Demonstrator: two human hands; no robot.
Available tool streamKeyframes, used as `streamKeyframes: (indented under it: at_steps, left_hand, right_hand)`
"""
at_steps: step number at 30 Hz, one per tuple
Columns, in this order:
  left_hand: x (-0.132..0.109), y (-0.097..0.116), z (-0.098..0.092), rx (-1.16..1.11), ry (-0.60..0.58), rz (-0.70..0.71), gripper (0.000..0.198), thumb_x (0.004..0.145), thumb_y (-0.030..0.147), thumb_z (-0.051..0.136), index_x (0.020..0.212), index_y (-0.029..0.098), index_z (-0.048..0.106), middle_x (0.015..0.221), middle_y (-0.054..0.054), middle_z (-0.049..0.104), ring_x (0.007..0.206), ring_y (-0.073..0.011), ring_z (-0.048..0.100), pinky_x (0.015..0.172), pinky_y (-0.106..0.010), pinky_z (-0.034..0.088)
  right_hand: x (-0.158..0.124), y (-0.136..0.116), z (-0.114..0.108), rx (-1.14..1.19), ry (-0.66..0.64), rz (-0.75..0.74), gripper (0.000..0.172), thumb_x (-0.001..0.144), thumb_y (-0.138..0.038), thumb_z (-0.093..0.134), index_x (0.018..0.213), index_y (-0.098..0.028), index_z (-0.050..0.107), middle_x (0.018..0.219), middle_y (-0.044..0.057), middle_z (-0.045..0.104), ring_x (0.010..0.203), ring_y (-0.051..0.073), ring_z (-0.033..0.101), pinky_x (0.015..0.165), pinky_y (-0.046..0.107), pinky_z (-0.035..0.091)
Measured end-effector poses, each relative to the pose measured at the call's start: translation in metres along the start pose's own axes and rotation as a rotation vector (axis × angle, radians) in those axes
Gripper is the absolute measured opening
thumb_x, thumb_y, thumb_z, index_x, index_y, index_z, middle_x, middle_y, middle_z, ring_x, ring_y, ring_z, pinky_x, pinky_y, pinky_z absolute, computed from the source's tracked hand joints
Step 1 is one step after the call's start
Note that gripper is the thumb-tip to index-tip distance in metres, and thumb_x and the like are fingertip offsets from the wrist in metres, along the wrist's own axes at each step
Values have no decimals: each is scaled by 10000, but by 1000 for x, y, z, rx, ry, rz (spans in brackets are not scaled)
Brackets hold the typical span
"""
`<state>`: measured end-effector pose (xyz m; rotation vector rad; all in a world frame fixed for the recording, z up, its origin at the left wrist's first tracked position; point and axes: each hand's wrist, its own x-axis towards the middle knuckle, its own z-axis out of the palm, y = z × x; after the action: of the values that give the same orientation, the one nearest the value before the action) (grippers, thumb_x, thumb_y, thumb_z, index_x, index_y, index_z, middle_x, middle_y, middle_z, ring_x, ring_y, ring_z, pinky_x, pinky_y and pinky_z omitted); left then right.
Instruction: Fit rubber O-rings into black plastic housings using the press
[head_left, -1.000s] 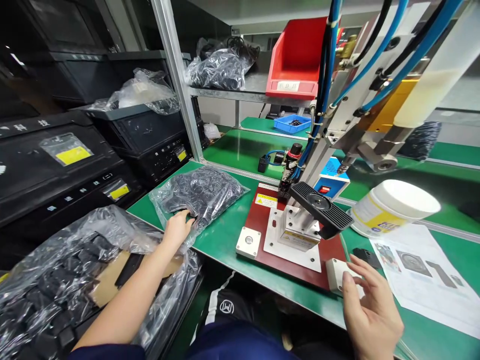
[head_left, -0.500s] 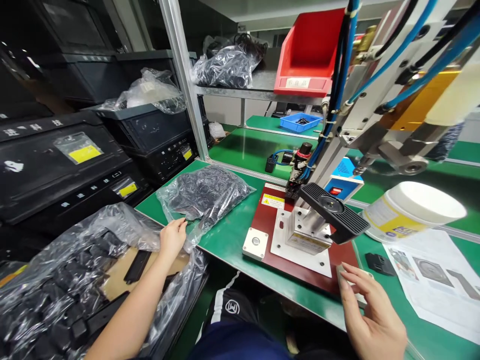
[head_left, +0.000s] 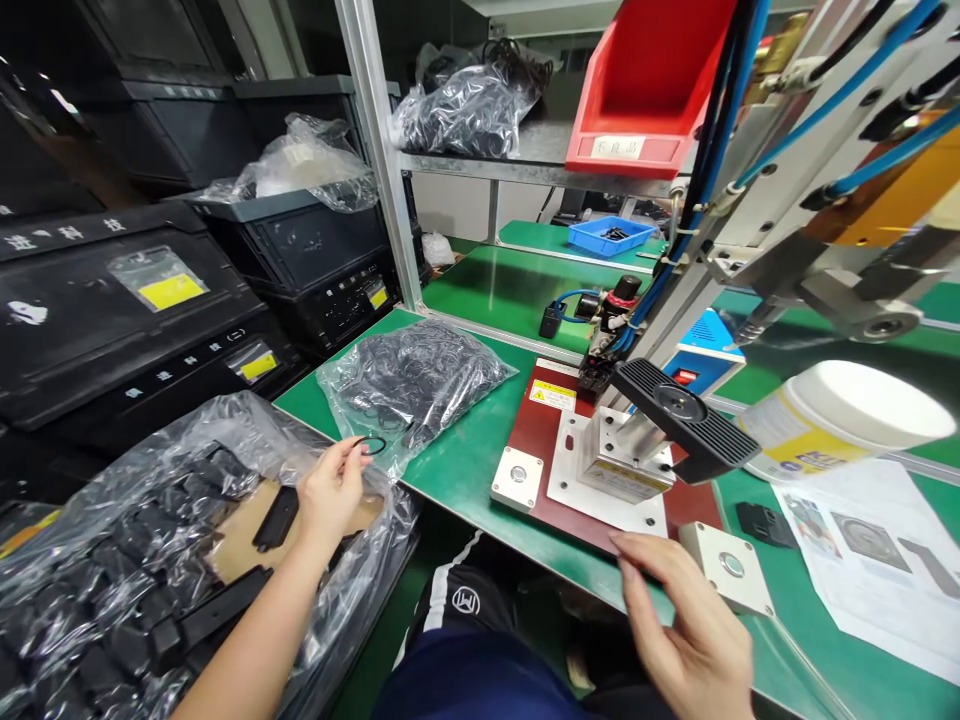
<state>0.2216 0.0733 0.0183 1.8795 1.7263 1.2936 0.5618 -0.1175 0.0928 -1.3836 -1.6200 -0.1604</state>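
Head view: I pinch black ring between left hand thumb and finger, near bag at table edge. Edge-only pinch could let ring slip, I judge, maybe into lined box below. My right hand loose, thumb apart from fingers, nothing seen in it; careless sweep could knock button beside it. Ring's near side hidden by my fingertips; bag's contents blurred by glare; press top cut off.

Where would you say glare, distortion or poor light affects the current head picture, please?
Head view: bright glare streaks the plastic bag on the green bench; head view, right edge: the white tub looks stretched, likely lens distortion; head view, upper left: the stacked black crates sink into shadow.
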Motion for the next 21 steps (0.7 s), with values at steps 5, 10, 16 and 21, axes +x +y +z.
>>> streamKeyframes:
  at_steps: [5, 10, 16, 21]
  left_hand:
    - [-15, 100, 26, -254, -136, 583, 209, 899, 125, 532, 1054, 195, 654, 963, -32, 718, 807, -136, 703, 768, -242, 572]
    - [-32, 187, 50, -581, -219, 1055, 369, 846, -12, 537, 1161, 161, 619, 1011, -69, 724, 943, -156, 688, 848, -250, 567]
    - [1, 256, 84, -772, -403, 1096, 255, 895, 183, 578, 1143, 177, 632, 1166, -118, 671, 1075, -201, 642, 907, -328, 562]
    - [31, 289, 123, -757, -350, 1064, 144, 913, 234, 560, 980, 192, 680, 1060, -90, 708, 1043, -205, 649, 914, -390, 542]
  right_hand:
    - [24, -29, 17, 107, -108, -65, 422, 881, -127, 571, 1299, -173, 534, 1137, 129, 673, 1001, 220, 671, 820, 314, 591]
    - [41, -36, -2, 104, -40, -120, 352, 887, -77, 552, 1216, -197, 594, 1003, 87, 710, 903, 167, 682, 769, 271, 592]
    - [77, -8, -50, -192, 61, -177, 327, 899, -83, 535, 1181, -214, 634, 1106, 104, 686, 1020, 181, 653, 842, 313, 575]
    - [115, 27, -58, -360, 59, -141, 202, 926, -182, 533, 1052, -211, 687, 1053, 87, 707, 971, 183, 671, 843, 332, 576]
